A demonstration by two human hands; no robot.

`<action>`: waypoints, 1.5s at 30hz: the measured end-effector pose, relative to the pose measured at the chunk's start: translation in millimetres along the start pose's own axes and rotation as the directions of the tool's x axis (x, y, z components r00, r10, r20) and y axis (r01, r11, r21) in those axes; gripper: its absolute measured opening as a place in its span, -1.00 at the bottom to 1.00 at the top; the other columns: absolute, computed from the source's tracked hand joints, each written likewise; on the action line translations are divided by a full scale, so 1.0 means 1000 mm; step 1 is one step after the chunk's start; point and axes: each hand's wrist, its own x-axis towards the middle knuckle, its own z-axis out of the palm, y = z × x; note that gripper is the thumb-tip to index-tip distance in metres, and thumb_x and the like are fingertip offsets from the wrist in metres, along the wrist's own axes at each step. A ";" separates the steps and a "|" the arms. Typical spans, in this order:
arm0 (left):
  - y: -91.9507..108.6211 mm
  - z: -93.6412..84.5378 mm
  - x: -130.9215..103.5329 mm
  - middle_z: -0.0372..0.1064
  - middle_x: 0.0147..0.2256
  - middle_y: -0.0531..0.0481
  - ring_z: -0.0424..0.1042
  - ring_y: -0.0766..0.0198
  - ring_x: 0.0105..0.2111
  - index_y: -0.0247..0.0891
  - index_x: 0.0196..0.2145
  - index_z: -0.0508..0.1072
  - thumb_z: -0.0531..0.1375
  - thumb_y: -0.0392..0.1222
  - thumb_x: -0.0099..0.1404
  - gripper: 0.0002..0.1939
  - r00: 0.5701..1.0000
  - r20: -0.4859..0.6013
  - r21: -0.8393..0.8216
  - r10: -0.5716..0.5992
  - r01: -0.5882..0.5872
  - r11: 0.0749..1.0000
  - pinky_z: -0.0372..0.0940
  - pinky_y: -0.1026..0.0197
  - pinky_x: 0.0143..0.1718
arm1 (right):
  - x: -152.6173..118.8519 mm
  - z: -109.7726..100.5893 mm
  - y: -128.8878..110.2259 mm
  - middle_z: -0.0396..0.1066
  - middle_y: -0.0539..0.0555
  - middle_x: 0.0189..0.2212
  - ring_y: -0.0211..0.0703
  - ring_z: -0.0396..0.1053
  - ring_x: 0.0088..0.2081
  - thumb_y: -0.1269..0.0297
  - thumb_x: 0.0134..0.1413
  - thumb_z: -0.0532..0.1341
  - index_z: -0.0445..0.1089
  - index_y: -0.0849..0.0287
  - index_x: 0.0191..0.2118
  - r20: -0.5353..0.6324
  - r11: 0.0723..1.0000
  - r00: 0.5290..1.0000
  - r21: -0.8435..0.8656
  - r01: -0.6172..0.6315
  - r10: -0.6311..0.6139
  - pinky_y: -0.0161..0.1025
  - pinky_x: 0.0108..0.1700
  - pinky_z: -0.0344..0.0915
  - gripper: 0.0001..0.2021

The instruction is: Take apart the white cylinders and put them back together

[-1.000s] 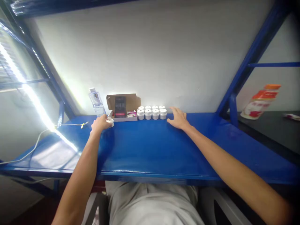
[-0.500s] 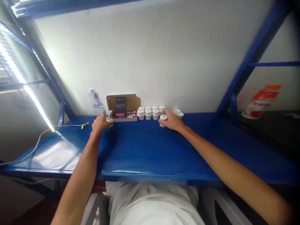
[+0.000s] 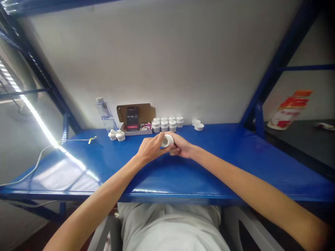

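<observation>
Above the middle of the blue table, my left hand (image 3: 151,147) and my right hand (image 3: 181,145) meet around a small white round container (image 3: 168,140). Its open-looking, hollow end faces left and toward me. Fingers of both hands wrap it and hide much of its side. Just behind my hands stand several white lidded containers (image 3: 164,124) in two close rows. To the left sit two white cups (image 3: 120,135) with lumpy white tops. Two shallow white cups (image 3: 199,127) lie to the right of the rows.
Behind the rows' left side is an open cardboard box (image 3: 138,132) with a dark phone (image 3: 132,118) leaning in it. A clear water bottle (image 3: 106,115) stands beside it. A white cable (image 3: 42,158) crosses the table's left. A red-labelled bottle (image 3: 290,109) stands far right.
My left hand has left the lumpy-topped cups and moved right. My right hand has brought a white container from the right end of the rows toward the middle, where both hands now hold it.
</observation>
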 end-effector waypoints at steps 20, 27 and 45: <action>-0.031 -0.046 0.036 0.46 -0.33 -0.02 0.47 0.24 -0.34 -0.21 -0.30 0.28 0.35 -0.18 0.03 -0.66 0.971 -0.099 -0.202 -0.219 0.196 0.960 0.24 0.28 -0.40 | 0.012 -0.132 -0.001 0.52 0.19 -0.20 0.23 0.40 -0.04 0.08 0.13 0.22 0.45 0.11 -0.12 -0.288 0.117 0.551 -0.939 -0.324 -0.784 0.17 0.06 0.21 -0.72; -0.036 -0.044 0.032 0.46 -0.31 0.03 0.46 0.24 -0.33 -0.17 -0.19 0.32 0.37 -0.25 -0.05 -0.54 0.982 -0.079 -0.072 -0.173 0.168 0.983 0.28 0.23 -0.29 | 0.009 -0.123 -0.005 0.46 0.25 0.06 0.25 0.31 0.14 0.19 0.11 0.22 0.45 0.15 -0.02 -0.248 0.046 0.552 -0.934 -0.354 -0.796 0.16 0.12 0.17 -0.68; -0.048 -0.048 0.035 0.45 -0.33 0.04 0.45 0.17 -0.28 -0.19 -0.29 0.35 0.34 -0.07 0.04 -0.68 0.997 -0.067 0.516 0.040 0.000 0.857 0.28 0.19 -0.24 | 0.005 -0.119 -0.006 0.40 0.31 0.19 0.21 0.39 0.14 0.03 0.19 0.22 0.38 0.27 0.17 -0.303 0.076 0.757 -0.944 -0.320 -0.579 -0.04 0.15 0.29 -0.47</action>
